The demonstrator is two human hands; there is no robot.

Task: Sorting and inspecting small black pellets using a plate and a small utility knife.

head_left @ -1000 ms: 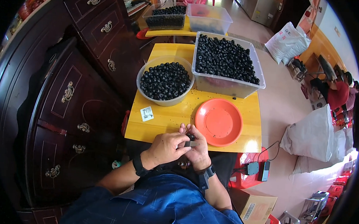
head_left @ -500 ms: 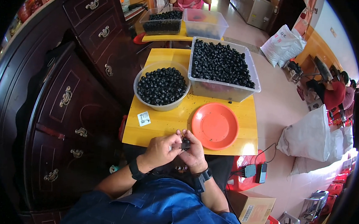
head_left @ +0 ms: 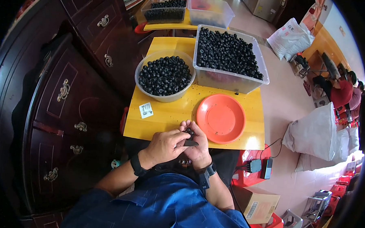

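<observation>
My left hand [head_left: 163,144] pinches a small dark flat blade [head_left: 191,143], which juts across the palm of my right hand [head_left: 199,150]. Its handle is hidden by my fingers. Small round black beads [head_left: 189,132] sit in the curled fingers of my right hand; how many cannot be made out. Both hands meet at the near edge of a yellow table [head_left: 165,125]. Right of them lies a shallow orange-red dish [head_left: 221,119] with a few dark specks. Behind stand a round clear tub [head_left: 162,99] and a larger rectangular clear bin [head_left: 222,80], both heaped with black beads.
A white label [head_left: 146,110] and one stray bead [head_left: 236,93] lie on the table. Dark wooden drawers [head_left: 68,113] flank my left. At right are a red stool [head_left: 247,180] with small devices, a cardboard box [head_left: 261,206] and white sacks [head_left: 312,132]. Other people sit farther off.
The blade has turned and now shows lengthwise across my right palm, a little below the beads. The whole view has tilted slightly, so the table and tubs appear higher.
</observation>
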